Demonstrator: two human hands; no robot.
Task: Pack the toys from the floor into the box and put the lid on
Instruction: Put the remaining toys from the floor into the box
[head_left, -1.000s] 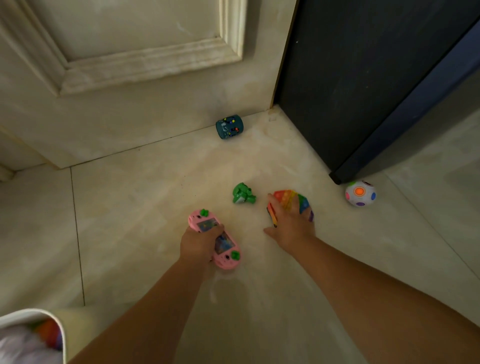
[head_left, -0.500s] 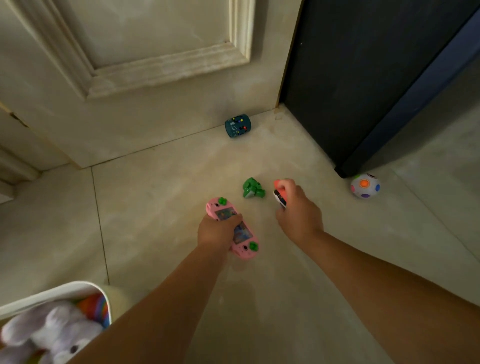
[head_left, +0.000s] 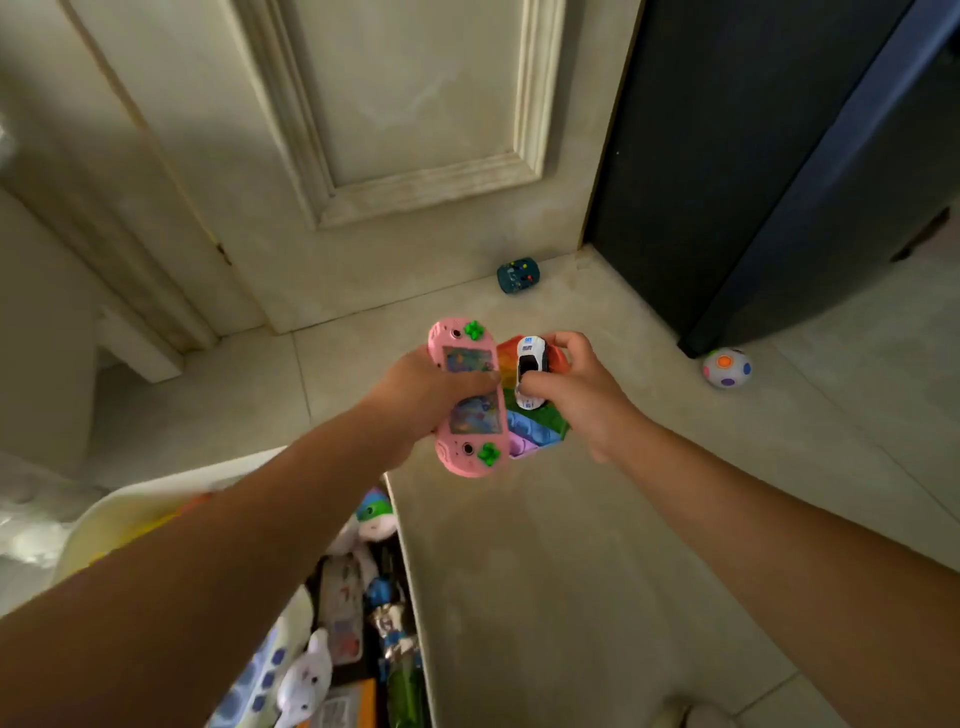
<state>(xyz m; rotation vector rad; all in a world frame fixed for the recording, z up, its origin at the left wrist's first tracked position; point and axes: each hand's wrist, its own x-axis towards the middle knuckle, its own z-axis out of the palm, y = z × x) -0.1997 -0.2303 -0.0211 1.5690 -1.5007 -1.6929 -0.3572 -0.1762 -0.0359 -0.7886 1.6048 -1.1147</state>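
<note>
My left hand (head_left: 415, 400) grips a pink handheld game toy (head_left: 470, 397) with green buttons, lifted off the floor. My right hand (head_left: 576, 389) holds a rainbow pop-it toy (head_left: 535, 428) and pinches a small white toy car (head_left: 531, 370) against it. Both hands are raised side by side above the floor. The white box (head_left: 410, 566) stands at the lower left, with plush toys and several other toys inside. A teal barrel-shaped toy (head_left: 518, 277) lies by the door. A white ball with coloured dots (head_left: 727, 368) lies on the floor at the right.
A cream panelled door (head_left: 415, 104) and its frame fill the back. A dark cabinet (head_left: 753, 156) stands at the right, the ball just in front of its corner. Pale floor tiles (head_left: 597, 545) spread out to the right of the box.
Both hands have lifted from the floor with their toys and moved nearer the box. The view has shifted, so more of the box shows. The green toy is out of sight.
</note>
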